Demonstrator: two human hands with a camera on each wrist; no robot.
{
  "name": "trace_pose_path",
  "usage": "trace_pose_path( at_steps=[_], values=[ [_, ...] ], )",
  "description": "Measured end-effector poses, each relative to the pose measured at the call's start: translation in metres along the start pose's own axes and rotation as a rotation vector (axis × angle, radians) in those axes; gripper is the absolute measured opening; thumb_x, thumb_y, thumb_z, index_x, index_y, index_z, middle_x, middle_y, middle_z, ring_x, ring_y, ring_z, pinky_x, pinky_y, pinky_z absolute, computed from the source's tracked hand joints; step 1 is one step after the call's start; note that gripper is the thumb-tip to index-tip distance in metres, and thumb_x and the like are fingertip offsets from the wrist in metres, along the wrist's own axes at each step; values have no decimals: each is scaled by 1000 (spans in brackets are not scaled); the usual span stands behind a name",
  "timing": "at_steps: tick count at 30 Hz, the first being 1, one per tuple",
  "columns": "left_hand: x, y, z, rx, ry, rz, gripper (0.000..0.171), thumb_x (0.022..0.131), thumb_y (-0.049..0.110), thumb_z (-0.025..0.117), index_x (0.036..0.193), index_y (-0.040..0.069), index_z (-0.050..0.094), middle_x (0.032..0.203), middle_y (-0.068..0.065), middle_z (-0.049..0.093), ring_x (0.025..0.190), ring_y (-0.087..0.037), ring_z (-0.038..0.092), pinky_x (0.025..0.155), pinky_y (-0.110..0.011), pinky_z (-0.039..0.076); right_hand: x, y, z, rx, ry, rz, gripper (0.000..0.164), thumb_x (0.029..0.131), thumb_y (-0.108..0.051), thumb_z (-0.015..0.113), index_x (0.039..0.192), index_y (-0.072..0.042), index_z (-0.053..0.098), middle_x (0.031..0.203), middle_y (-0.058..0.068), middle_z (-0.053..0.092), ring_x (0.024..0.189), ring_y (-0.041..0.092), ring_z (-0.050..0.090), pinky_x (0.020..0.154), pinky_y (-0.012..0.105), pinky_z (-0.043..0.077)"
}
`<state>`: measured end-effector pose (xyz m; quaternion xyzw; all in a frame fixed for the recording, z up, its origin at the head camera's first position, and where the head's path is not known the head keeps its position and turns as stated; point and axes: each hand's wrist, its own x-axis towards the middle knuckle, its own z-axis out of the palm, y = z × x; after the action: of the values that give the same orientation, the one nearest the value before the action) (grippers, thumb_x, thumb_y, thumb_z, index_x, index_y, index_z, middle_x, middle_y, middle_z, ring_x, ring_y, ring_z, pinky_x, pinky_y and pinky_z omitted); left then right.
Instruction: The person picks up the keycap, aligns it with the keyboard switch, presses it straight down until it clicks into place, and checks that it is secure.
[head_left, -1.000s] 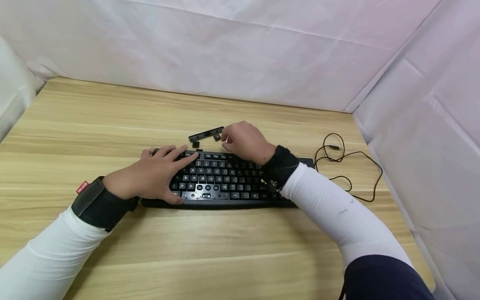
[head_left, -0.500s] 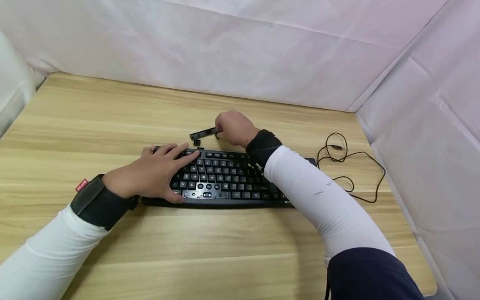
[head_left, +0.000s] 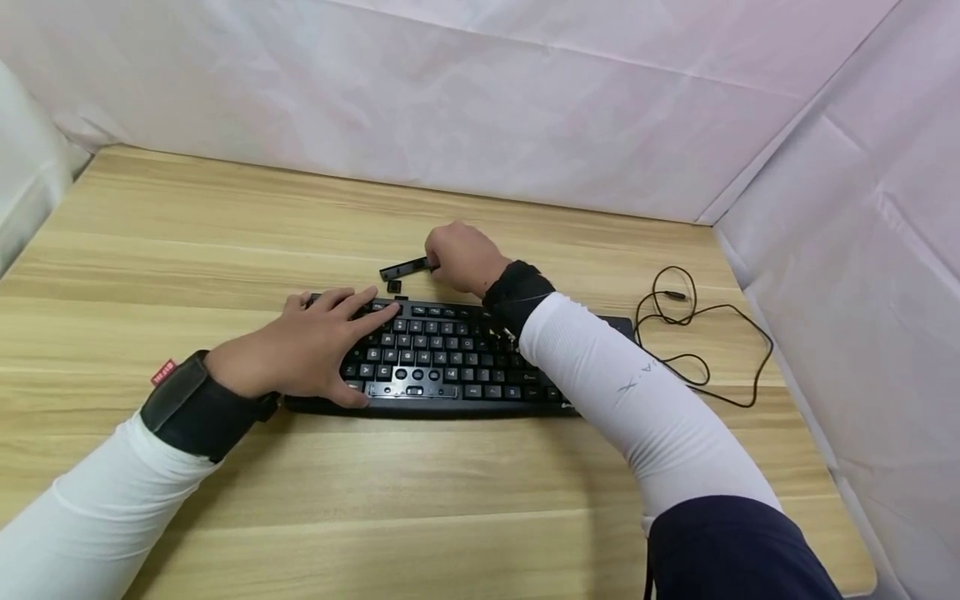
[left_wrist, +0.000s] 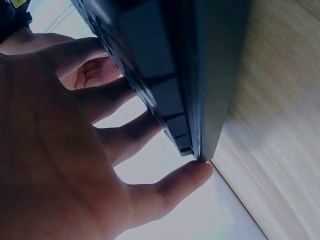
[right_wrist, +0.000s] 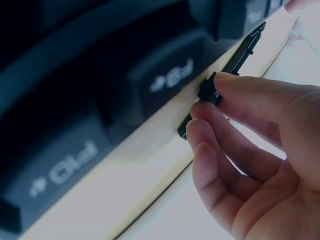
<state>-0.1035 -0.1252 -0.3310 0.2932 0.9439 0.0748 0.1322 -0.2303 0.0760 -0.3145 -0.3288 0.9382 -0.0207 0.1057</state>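
Near edge: white sleeves on both arms, left sleeve and right sleeve, the right one running out of a navy cuff. Black strap on left wrist with a red tag; another black band on right wrist. Wood-grain table under everything.

Mid: black keyboard lies flat on the table, long side toward the person. Near its front edge, a shiny strip shows, with round sockets exposed just above it. Left hand rests on the keyboard's left end, fingers spread, not curled round anything; left wrist view has one fingertip touching its edge. Black cable loops on the table off the keyboard's right end, plug up near the top loop.

Farther: one loose key just behind the keyboard. Behind that, a long black bar lies slanted. Right hand is at the bar's right end, thumb and finger pinching a small key, other fingers curled. Cannot tell if pinched key touches bar.

Back: white cloth, creased, beyond the table.
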Motion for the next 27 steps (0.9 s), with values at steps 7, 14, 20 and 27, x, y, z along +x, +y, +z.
trace_pose_path(
  at_steps=[7, 14, 20, 27],
  values=[
    [-3, -2, -1, 1, -5, -2, 115, 60, 66, 73, 152, 18, 22, 153, -21, 19, 131, -44, 20, 89, -76, 25, -3, 0, -1, 27, 2, -12, 29, 88, -4, 60, 60, -11, 52, 59, 0, 34, 55, 15, 29, 58, 29, 30],
    [-2, -5, 3, -6, -5, -1, 115, 61, 66, 72, 152, 18, 21, 154, -21, 18, 131, -44, 20, 89, -77, 25, -9, 4, 2, 46, -3, -39, 47, 87, 3, 54, 56, -16, 25, 61, -1, 14, 54, 14, 11, 54, 29, 18],
    [3, -7, 3, 4, 5, 4, 116, 60, 68, 71, 152, 19, 21, 153, -21, 19, 131, -43, 21, 89, -75, 25, -15, 10, 5, 53, 30, -80, 43, 83, 8, 51, 59, -14, 24, 63, 0, 14, 56, 15, 10, 57, 30, 16],
    [4, -8, 2, -6, 11, 2, 113, 61, 66, 72, 151, 19, 24, 153, -22, 21, 130, -45, 22, 89, -76, 25, -19, 17, 8, 63, 34, -117, 42, 81, 11, 50, 62, -14, 22, 64, 0, 14, 57, 15, 10, 58, 30, 16]
  ],
)
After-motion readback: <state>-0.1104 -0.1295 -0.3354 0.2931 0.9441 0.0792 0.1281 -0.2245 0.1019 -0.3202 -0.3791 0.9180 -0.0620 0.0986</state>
